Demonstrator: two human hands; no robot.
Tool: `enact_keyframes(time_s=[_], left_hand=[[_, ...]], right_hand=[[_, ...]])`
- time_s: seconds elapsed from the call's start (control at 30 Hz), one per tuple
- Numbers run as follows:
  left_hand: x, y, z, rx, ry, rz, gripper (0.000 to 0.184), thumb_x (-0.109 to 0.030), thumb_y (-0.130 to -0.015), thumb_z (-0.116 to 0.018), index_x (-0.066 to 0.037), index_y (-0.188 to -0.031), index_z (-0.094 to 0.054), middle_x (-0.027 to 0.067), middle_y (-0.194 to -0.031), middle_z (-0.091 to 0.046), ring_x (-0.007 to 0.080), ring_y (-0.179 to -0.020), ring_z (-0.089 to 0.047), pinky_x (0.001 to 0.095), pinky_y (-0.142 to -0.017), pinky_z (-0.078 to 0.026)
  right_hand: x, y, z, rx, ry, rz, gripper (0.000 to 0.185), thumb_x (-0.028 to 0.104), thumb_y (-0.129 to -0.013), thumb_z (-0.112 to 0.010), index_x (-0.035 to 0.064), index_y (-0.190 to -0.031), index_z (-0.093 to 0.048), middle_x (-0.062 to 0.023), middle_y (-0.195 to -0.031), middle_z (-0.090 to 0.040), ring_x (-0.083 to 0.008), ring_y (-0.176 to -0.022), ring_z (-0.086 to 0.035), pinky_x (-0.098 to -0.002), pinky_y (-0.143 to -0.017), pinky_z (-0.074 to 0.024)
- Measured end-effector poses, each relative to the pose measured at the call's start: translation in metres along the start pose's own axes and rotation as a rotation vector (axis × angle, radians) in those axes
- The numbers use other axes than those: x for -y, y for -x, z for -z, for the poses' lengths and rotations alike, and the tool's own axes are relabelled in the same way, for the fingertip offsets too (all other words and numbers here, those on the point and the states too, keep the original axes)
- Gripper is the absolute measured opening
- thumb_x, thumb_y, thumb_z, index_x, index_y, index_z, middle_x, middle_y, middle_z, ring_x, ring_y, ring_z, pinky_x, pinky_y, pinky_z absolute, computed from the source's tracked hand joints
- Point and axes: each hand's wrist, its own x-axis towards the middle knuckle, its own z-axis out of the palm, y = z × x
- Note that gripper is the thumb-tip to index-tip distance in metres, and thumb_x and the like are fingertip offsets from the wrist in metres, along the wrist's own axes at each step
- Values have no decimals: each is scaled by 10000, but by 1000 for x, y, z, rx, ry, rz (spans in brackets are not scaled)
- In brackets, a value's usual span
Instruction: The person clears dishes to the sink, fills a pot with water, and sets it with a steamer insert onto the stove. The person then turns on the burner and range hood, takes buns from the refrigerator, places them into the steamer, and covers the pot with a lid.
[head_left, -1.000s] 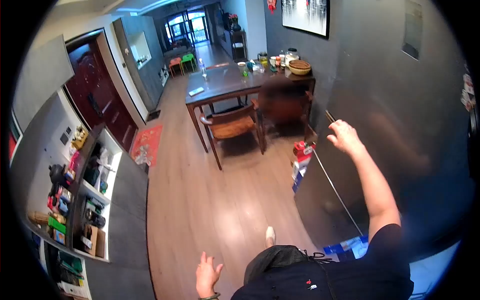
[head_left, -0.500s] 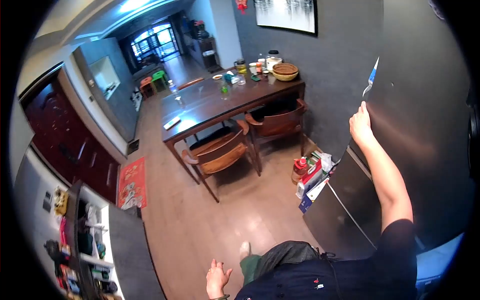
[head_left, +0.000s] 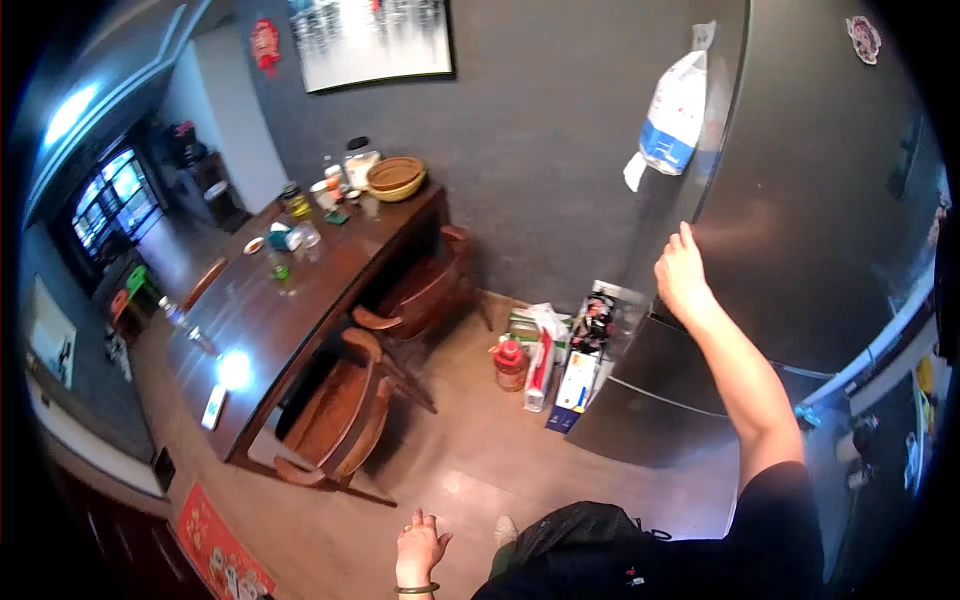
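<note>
My right hand (head_left: 682,272) is at the edge of a tall dark fridge door (head_left: 800,200), its fingers bent against the edge; the fingertips are partly hidden. Above it, a white and blue plastic bag (head_left: 675,115) hangs on the fridge's side. My left hand (head_left: 421,548) hangs low in front of my body with its fingers apart and nothing in it. A bracelet (head_left: 417,588) circles that wrist.
A dark wooden table (head_left: 290,310) with a phone (head_left: 214,407), bottles and baskets (head_left: 396,180) stands at the left, with two chairs (head_left: 345,420) along it. On the floor beside the fridge are a red-capped jug (head_left: 510,366) and boxes (head_left: 577,385).
The view has swung to the right, bringing the fridge's side, the hanging bag and the floor boxes into sight. My right hand stays at the door edge; my left hand remains low.
</note>
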Motion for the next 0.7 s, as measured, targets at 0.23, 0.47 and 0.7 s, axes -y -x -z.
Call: enact_keyframes(time_s=[0.23,0.47,0.7], left_hand=[[-27,-82,11,120,-40,-230,506,-408,-793,-609,-33,-1124,-530,207,-1348,-386,358,-1095,-517,431,-899,-438],[-117,-128,24,253,-149,-587,519,-395,-819,-587,-65,-1207,-491,204,-1347,-386,363,-1170,-457,452,-924,-425],[-224,-142,41,252,-263,-840,508,-366,-817,-592,-46,-1195,-477,203,-1330,-405,371,-1135,-484,451,-908,-435]], right_hand=[[20,103,20,-359,-162,59,275,261,-778,-562,19,-816,-684,-122,-806,-622,-277,-958,-538,-476,-1042,-255],[-1,289,37,-785,-367,242,158,186,-811,-563,37,-839,-611,-143,-974,-615,-222,-961,-559,-363,-950,-380],[20,473,13,-693,-464,-912,557,395,-825,-521,31,-1233,-415,-208,-1262,-429,-358,-1140,-409,-477,-976,-268]])
